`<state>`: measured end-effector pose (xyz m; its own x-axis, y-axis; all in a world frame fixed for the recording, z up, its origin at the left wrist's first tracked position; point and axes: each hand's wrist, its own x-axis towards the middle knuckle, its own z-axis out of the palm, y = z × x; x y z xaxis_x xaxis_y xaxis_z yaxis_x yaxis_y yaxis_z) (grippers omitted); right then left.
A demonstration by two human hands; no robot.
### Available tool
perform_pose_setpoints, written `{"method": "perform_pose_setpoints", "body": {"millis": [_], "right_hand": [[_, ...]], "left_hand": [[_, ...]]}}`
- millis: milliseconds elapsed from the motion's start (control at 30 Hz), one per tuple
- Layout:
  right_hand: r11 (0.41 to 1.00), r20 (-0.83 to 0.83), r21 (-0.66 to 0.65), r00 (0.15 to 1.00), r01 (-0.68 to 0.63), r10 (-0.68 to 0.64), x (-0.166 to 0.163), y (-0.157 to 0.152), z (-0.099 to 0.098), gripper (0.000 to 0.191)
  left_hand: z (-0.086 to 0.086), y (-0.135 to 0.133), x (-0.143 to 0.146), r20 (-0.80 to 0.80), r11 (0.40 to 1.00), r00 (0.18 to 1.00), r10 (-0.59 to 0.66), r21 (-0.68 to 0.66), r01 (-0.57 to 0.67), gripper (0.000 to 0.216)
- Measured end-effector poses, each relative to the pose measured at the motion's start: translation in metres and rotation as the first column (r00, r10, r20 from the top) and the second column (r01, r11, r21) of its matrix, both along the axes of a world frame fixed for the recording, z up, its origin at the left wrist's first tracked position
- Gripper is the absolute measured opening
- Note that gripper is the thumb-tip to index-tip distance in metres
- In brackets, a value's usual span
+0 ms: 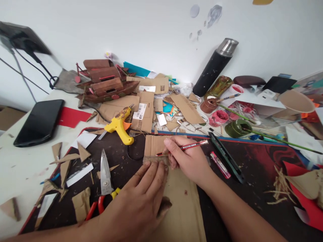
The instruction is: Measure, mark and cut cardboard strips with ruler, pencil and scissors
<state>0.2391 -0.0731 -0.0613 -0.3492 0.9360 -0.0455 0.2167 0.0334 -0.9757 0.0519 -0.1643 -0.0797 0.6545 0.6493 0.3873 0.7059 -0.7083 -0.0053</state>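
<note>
The right hand (191,160) pinches a red pencil (193,145) between thumb and fingers, its shaft slanted low and its tip pointing left. The left hand (143,193) lies palm down, fingers extended side by side, pressing the cardboard (186,198) just nearer than the tip. For a clean mark, that press should stay firm and flat, fingertips clear of the pencil's path, strokes light and even. The cardboard lies mid-scene on the dark mat (252,205), scissors (106,179) to its left.
</note>
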Motion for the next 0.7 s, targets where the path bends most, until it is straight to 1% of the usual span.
{"method": "perform_pose_setpoints", "body": {"millis": [200,433,600,700], "right_hand": [[1.0,0.031,-0.015,1.0,-0.003,0.003,-0.0002,-0.0006,0.0015,0.046],[0.999,0.056,0.03,0.998,-0.016,0.014,-0.0003,-0.0001,0.0027,0.047],[0.999,0.055,0.026,0.998,-0.023,0.022,-0.0008,-0.0001,0.0035,0.045],[0.999,0.064,0.053,0.998,-0.013,0.01,-0.0013,-0.0006,0.0032,0.044]], "left_hand": [[-0.0045,-0.0008,-0.0001,0.002,1.0,1.0,0.008,-0.024,-0.008,0.055],[-0.0056,-0.0034,-0.001,0.008,0.999,1.0,-0.003,-0.04,0.003,0.054],[-0.0068,-0.0044,-0.0021,-0.003,0.999,1.0,-0.002,-0.048,0.001,0.056],[-0.0065,-0.0031,-0.0016,-0.005,0.999,1.0,-0.005,-0.046,0.005,0.056]]}}
